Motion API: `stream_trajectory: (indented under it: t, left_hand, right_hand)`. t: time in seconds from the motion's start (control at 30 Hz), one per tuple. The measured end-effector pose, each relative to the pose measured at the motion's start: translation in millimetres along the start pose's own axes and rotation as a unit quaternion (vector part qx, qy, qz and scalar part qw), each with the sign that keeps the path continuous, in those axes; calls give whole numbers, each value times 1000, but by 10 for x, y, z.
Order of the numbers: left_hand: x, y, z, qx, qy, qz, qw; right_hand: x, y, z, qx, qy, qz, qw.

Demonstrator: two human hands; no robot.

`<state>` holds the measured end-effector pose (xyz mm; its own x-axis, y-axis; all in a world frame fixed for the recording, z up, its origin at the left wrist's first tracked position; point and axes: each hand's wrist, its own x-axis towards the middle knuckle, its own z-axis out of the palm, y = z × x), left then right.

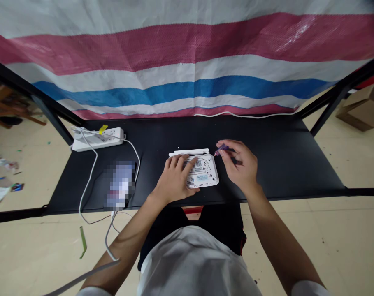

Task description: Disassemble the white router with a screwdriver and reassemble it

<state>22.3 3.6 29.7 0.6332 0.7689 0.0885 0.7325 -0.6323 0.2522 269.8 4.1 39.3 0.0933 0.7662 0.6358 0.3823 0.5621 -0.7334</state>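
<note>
A white Wi-Fi router [210, 174] lies bottom side up on the black table, its label and vent holes showing. White antennas [194, 152] run along its far edge. My left hand [178, 176] holds it down from the left, fingers spread over the underside and thumb at the near edge. Between the thumb and fingers of my right hand [240, 164] is a small purple-handled screwdriver [221, 149]. It is tilted, with its tip at the router's far right corner. Whether the tip sits in a screw is too small to tell.
A white power strip [98, 139] with plugged-in cables stands at the table's back left. In front of it lies a pixelated phone-like object [120, 185] with a cable. A striped tarp [187, 49] hangs behind the table [285, 164]. A cardboard box [364, 107] sits beyond the right side.
</note>
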Motion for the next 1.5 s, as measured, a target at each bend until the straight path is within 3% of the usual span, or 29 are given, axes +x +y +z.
stream_trajectory:
  t: [0.2, 0.4, 0.7, 1.13, 1.33, 1.5]
  left_hand:
    - [6, 3, -1, 2, 3, 3, 1000]
    - [9, 0, 9, -12, 12, 4, 1000]
    - [-1, -4, 38, -8, 19, 7, 1000]
    - [-7, -5, 43, -7, 19, 7, 1000]
    - [-9, -14, 57, -15, 21, 7, 1000]
    - [-6, -14, 53, -14, 19, 8, 1000]
  right_hand:
    - [-92, 104, 46, -49, -40, -30, 998]
    - [-109, 144, 104, -90, 11, -31, 995]
    - [-78, 107, 105, -54, -25, -5, 998]
    - [-8, -2, 53, -32, 13, -2, 999]
    - [-96, 74, 68, -42, -25, -1, 999]
    - [-103, 77, 15, 10, -102, 58, 993]
